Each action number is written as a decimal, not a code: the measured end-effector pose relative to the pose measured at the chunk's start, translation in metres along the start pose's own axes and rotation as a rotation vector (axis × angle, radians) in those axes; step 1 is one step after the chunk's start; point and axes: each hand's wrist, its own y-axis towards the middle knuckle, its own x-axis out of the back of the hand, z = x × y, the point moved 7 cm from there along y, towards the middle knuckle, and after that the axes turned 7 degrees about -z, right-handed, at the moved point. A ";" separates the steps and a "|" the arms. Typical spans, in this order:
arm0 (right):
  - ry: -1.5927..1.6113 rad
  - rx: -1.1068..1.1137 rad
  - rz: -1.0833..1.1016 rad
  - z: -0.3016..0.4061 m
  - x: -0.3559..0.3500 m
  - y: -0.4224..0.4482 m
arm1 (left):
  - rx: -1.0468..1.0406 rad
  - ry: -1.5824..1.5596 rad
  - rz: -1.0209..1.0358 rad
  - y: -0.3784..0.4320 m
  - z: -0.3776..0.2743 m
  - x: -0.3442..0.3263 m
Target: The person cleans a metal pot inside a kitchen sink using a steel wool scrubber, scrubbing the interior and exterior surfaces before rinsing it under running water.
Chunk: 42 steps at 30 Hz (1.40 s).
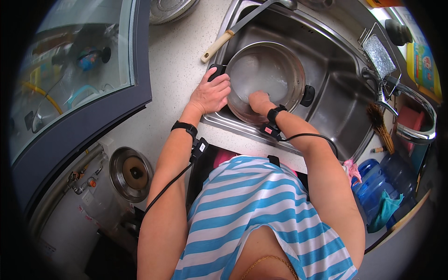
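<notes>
A wide stainless steel pot (276, 66) stands in the left part of the sink, with cloudy liquid inside. My left hand (212, 91) grips its black side handle (217, 72) at the sink's left edge. The opposite black handle (308, 96) is free. Inside the pot, low against the near side, is my right hand (259, 100). Its fingers are curled and partly hidden, and I cannot tell whether they hold anything. A ladle with a pale handle (217, 46) lies across the sink's upper left corner.
The steel sink (336, 115) extends right towards a chrome faucet (416, 136). A wire rack (379, 56), a bundle-type brush (380, 127) and blue water bottles (372, 182) are at the right. An open window sash (140, 80) juts over the counter at left, near a strainer (171, 10).
</notes>
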 end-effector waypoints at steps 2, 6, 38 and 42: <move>0.061 0.017 0.051 0.010 0.000 0.008 | -0.014 0.002 -0.008 0.000 0.000 0.001; 0.425 0.038 -0.172 0.015 0.004 0.044 | -0.023 -0.013 -0.010 0.007 -0.001 0.002; -0.073 0.010 -0.348 -0.030 0.053 0.027 | 0.010 -0.004 0.016 -0.001 0.001 -0.002; 0.001 0.188 -0.260 -0.002 0.017 0.014 | 0.001 -0.007 0.004 0.003 0.000 -0.001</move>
